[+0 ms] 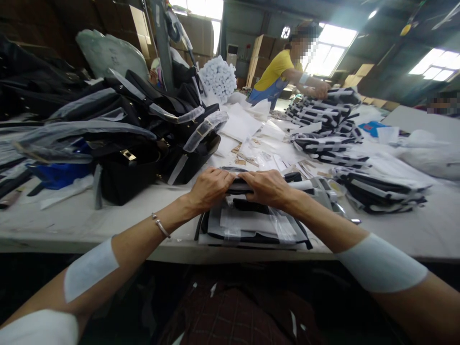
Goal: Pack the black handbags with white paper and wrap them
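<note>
A flat black bag (247, 235) lies at the table's front edge, with white paper (257, 221) and clear plastic over its face. Above its far side, my left hand (212, 188) and my right hand (268, 187) meet from either side, thumbs nearly touching. Both are closed on a dark curved piece (237, 186) that looks like a bag handle in clear wrap. My fingers hide much of it, so I cannot tell whether it is joined to the bag below. A silver bracelet circles my left wrist, and white patches cover both forearms.
Black handbags (129, 167) with wrapped straps are heaped on the left. Stacks of flat black-and-white bags (323, 115) stand at right, one stack (381, 189) nearer. Loose paper (240, 122) litters the middle of the table (158, 235). Across it, a person in yellow (275, 72) handles the stack.
</note>
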`<state>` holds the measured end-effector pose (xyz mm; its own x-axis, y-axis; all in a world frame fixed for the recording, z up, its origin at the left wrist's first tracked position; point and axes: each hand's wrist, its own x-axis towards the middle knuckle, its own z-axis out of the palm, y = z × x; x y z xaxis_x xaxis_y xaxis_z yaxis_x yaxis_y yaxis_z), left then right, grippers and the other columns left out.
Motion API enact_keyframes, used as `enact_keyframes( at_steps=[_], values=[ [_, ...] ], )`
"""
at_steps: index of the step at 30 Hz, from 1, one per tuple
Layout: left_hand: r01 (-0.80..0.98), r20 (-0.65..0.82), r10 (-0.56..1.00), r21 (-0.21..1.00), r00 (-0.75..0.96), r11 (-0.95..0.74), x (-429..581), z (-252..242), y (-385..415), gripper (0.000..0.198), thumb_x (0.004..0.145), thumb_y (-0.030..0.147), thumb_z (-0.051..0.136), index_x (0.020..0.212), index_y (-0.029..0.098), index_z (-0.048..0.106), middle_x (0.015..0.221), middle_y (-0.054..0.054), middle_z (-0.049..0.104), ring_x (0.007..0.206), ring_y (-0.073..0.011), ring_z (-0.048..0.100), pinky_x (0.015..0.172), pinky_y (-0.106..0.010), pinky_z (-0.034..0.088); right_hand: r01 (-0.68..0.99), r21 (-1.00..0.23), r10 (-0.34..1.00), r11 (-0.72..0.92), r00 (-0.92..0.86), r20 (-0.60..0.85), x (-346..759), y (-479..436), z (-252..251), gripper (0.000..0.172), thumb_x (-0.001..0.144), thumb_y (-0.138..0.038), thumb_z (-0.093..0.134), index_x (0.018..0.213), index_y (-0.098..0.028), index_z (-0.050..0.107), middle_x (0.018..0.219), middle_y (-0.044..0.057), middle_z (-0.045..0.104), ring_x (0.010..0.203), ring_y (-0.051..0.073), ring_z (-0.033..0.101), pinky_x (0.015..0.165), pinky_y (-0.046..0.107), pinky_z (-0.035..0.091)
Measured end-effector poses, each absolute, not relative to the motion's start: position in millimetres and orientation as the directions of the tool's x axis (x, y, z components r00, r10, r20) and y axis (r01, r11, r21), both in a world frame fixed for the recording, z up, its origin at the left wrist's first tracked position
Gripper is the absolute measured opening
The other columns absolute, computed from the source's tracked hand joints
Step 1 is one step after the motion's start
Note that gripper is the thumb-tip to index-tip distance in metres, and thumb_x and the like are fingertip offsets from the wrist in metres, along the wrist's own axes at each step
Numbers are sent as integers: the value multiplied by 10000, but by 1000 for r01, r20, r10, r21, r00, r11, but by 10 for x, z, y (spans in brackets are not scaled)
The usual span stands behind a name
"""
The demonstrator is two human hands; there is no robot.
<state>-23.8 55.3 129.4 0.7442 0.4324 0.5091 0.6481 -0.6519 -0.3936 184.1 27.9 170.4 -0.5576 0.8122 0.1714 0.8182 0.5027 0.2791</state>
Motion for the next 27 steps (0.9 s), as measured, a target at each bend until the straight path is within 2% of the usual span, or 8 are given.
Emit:
enact_keyframes(
  at_steps=[3, 10, 13, 15, 17, 20, 23, 27],
  values=[
    [659, 494, 461, -375, 737, -652, -192, 1460, 595, 511, 829, 327, 747, 1224, 82, 533, 1036, -138, 703, 953, -281, 664, 803, -385, 448, 807, 316, 811, 498, -563, 160, 1874, 357, 1879, 475, 825, -337, 648, 1273, -208, 556, 1091, 104, 733, 913, 281, 694, 678, 312, 433],
    [715, 658, 410, -289, 632, -637, -139, 1722, 709, 403, 854, 369, 712, 1163, 129, 618, 1035, -128, 732, 945, -287, 681, 843, -403, 456, 766, 382, 753, 516, -619, 224, 1910, 440, 2302, 462, 831, -317, 689, 1264, -203, 575, 1127, 90, 725, 967, 274, 683, 760, 333, 459],
    [726, 710, 371, -286, 599, -625, -198, 1776, 777, 417, 853, 371, 709, 1191, 146, 618, 1075, -123, 735, 968, -297, 683, 856, -410, 463, 726, 376, 648, 576, -686, 333, 1966, 374, 2474, 506, 845, -323, 715, 1309, -188, 564, 1227, 110, 693, 1081, 275, 654, 876, 374, 469],
    [753, 756, 352, -269, 551, -601, -275, 1778, 818, 415, 851, 362, 710, 1201, 159, 616, 1087, -108, 738, 976, -294, 688, 857, -398, 468, 706, 343, 521, 620, -697, 492, 2083, 285, 2560, 500, 876, -336, 698, 1335, -194, 561, 1310, 111, 654, 1177, 266, 613, 962, 391, 454],
    [787, 801, 347, -230, 487, -572, -376, 1758, 842, 397, 864, 365, 695, 1207, 181, 617, 1070, -93, 744, 964, -280, 696, 850, -377, 472, 748, 250, 401, 614, -569, 717, 2284, 195, 2558, 388, 937, -322, 620, 1311, -219, 595, 1319, 87, 654, 1200, 236, 604, 998, 381, 449],
    [829, 850, 335, -188, 405, -526, -541, 1720, 837, 357, 899, 395, 653, 1202, 208, 625, 1044, -74, 750, 932, -263, 704, 860, -355, 475, 851, -40, 319, 523, -152, 935, 2719, 170, 2276, 241, 983, -301, 531, 1139, -229, 700, 1136, 63, 736, 1048, 207, 676, 927, 354, 496],
    [868, 893, 296, -175, 338, -464, -674, 1710, 806, 399, 907, 441, 640, 1220, 195, 621, 1041, -70, 748, 895, -259, 700, 831, -345, 492, 875, -262, 482, 408, 37, 875, 3184, 342, 1700, 189, 918, -360, 617, 901, -223, 747, 884, 40, 770, 821, 202, 709, 778, 320, 522],
    [914, 922, 330, -55, 202, -403, -796, 1744, 787, 451, 899, 496, 632, 1249, 212, 619, 1047, -64, 734, 905, -265, 682, 834, -347, 504, 899, -431, 772, 78, 220, 597, 3513, 712, 970, 203, 873, -396, 645, 787, -234, 732, 768, 22, 746, 743, 199, 686, 695, 300, 470]
  ],
)
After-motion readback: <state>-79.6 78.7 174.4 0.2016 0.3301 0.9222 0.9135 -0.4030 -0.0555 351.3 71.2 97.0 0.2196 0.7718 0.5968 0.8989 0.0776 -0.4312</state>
